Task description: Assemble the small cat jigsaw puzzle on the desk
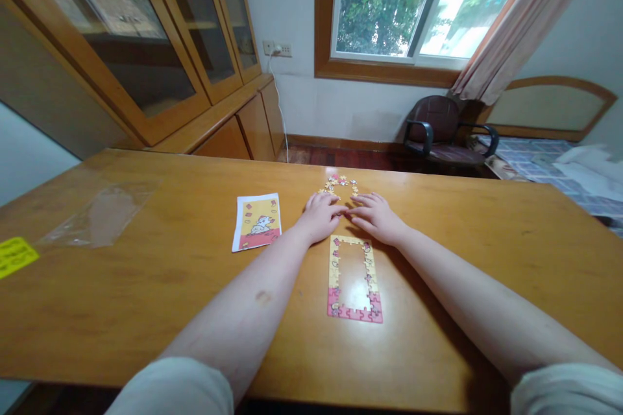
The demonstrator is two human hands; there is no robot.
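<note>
My left hand (320, 217) and my right hand (377, 217) reach forward over the table, index fingertips almost meeting. Both have fingers apart and stretched out; whether a small piece lies between the fingertips is too small to tell. Just beyond them is a loose heap of puzzle pieces (335, 183), partly hidden by the hands. Nearer to me lies a joined puzzle border (354, 316), yellow at the top and pink at the bottom, with bare table inside it. Left of my left hand is a picture card (257, 223) showing a white cartoon animal on yellow and pink.
A clear plastic bag (100, 214) and a yellow label (17, 256) lie on the left of the wooden table (462, 259). Glass-doored cabinets (209, 71) stand at the left. Past the table's far edge are an office chair (445, 130) and a bed (549, 162).
</note>
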